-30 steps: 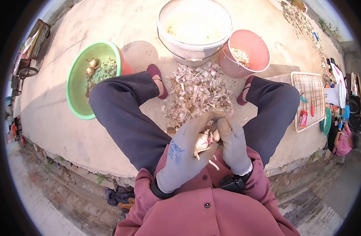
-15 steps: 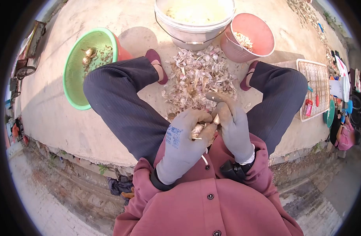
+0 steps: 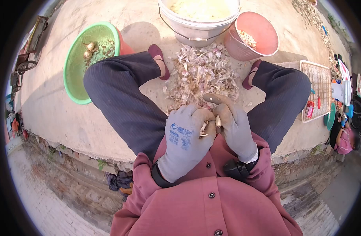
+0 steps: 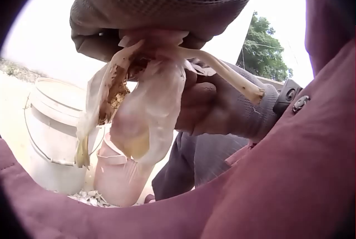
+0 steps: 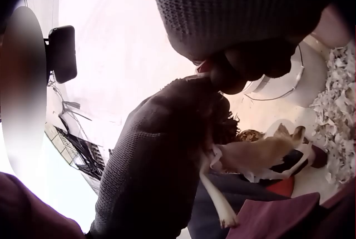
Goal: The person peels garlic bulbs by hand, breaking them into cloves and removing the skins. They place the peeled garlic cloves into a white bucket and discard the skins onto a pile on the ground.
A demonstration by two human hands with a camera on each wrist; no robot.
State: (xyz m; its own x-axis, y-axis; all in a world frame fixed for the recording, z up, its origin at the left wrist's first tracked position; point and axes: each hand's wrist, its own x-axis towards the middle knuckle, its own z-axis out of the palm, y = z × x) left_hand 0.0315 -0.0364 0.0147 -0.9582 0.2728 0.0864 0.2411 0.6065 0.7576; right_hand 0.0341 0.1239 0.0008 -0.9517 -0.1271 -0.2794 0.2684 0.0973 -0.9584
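In a grey knit glove, my left hand (image 3: 185, 135) curls over a partly broken garlic bulb (image 4: 150, 108), its back turned up in the head view. The bulb's papery skin hangs loose, and a pale stem (image 4: 231, 78) sticks out sideways. Beside it, my gloved right hand (image 3: 237, 131) pinches a pale garlic clove (image 3: 218, 120) between thumb and finger, with one finger stretched forward. Both hands meet in front of the shirt, and the left glove covers most of the bulb from above. Beyond them a heap of garlic skins (image 3: 204, 74) lies on the ground between the feet.
A white bucket (image 3: 200, 33) stands past the heap, next to a pink bucket (image 3: 257, 33) with cloves inside. To the left is a green mesh basket (image 3: 76, 82) holding garlic bulbs. A pale crate (image 3: 320, 74) sits at right. Another person (image 3: 344, 139) is at far right.
The left hand has rolled over, so the bulb shows less from above. The right hand has drawn slightly away, a clove now between thumb and finger and one finger extended.
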